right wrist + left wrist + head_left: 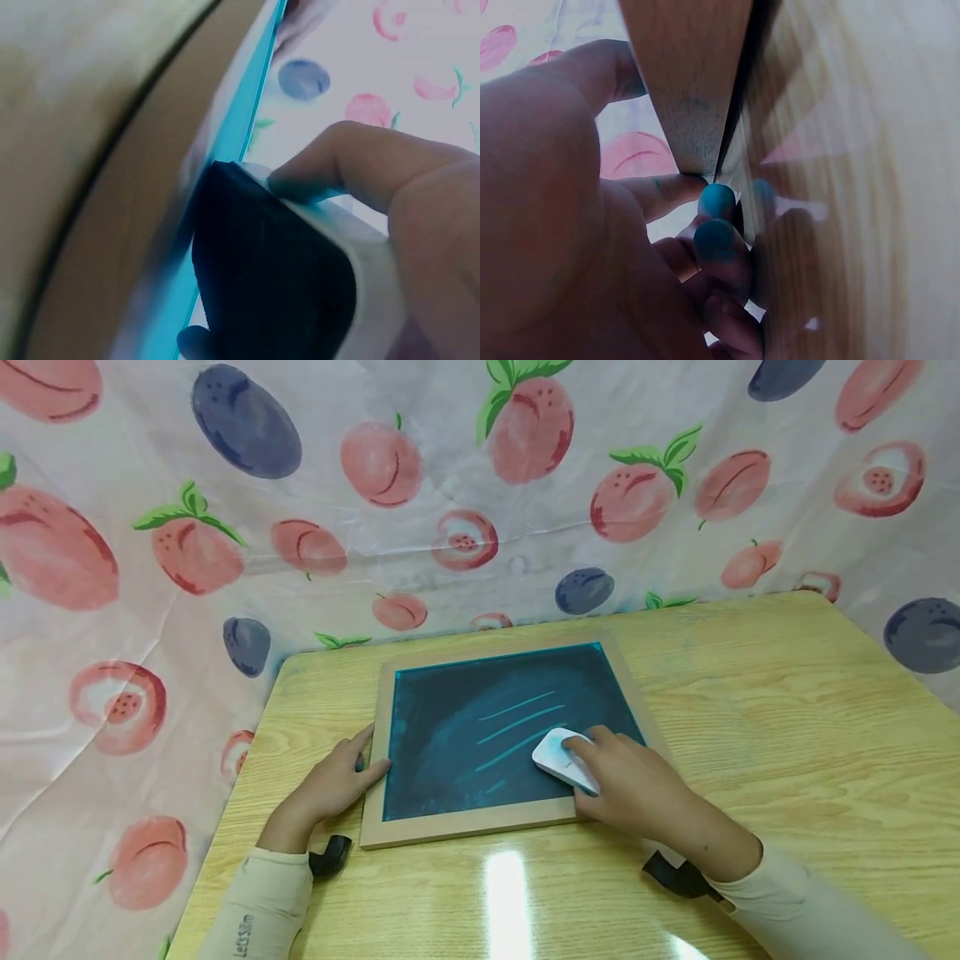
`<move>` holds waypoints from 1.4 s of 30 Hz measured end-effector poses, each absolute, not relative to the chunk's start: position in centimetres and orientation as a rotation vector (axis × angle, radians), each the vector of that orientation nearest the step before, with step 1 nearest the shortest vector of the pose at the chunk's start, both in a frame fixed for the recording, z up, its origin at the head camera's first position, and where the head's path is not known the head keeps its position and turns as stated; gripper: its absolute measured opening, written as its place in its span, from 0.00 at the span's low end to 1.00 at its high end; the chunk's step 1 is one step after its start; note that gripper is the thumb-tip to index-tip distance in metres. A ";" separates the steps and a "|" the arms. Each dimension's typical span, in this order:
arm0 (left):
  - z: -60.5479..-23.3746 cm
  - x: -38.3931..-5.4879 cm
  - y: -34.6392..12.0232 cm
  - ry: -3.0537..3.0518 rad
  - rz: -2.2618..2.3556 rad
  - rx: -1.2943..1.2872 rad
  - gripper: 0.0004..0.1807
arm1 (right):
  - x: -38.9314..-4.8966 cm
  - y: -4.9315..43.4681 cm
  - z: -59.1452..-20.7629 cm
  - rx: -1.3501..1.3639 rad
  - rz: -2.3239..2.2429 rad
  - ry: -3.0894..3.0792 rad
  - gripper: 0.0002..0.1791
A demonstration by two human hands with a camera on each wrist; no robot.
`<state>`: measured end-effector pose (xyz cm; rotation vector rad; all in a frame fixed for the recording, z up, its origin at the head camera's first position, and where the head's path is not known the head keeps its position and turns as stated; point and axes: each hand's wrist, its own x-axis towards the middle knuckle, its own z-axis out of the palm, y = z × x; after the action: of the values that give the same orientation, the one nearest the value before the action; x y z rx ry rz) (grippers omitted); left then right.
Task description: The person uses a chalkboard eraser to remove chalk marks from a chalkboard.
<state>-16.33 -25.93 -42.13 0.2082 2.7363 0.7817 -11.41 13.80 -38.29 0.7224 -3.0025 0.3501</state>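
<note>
A small chalkboard (442, 718) with a light wooden frame lies on the table, several blue chalk strokes across its dark face. My left hand (337, 781) holds the frame's left side, the thumb over the top and the index finger along the outer edge. Blue chalk coats some of its fingertips (716, 238), close to the tabletop. Toward the board's lower right, my right hand (637, 781) grips a white chalkboard eraser (558, 756) at the lower end of the strokes. Its dark pad (270, 262) shows tilted in the right wrist view.
The wood-grain table (787, 735) extends around the board. Behind and to the left hangs a fruit-print cloth (525, 527), along the table's back edge. Black wrist mounts (330, 856) stick out below both wrists.
</note>
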 end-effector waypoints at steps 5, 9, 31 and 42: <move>-42.3 -16.4 -25.9 2.734 0.781 0.207 0.43 | -10.3 12.3 -39.0 0.866 0.386 -2.949 0.30; -42.4 -16.5 -25.9 2.737 0.778 0.206 0.43 | -9.6 11.2 -39.3 1.003 0.410 -2.887 0.28; -42.3 -16.5 -25.9 2.745 0.772 0.200 0.43 | -10.4 13.0 -37.7 0.895 0.265 -2.916 0.27; -42.4 -16.3 -26.1 2.753 0.765 0.206 0.43 | -12.2 16.1 -36.9 0.665 0.292 -2.980 0.22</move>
<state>-16.29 -26.06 -42.38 0.2062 2.7525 0.7650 -12.23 16.09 -36.87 0.6646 -2.9797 0.2920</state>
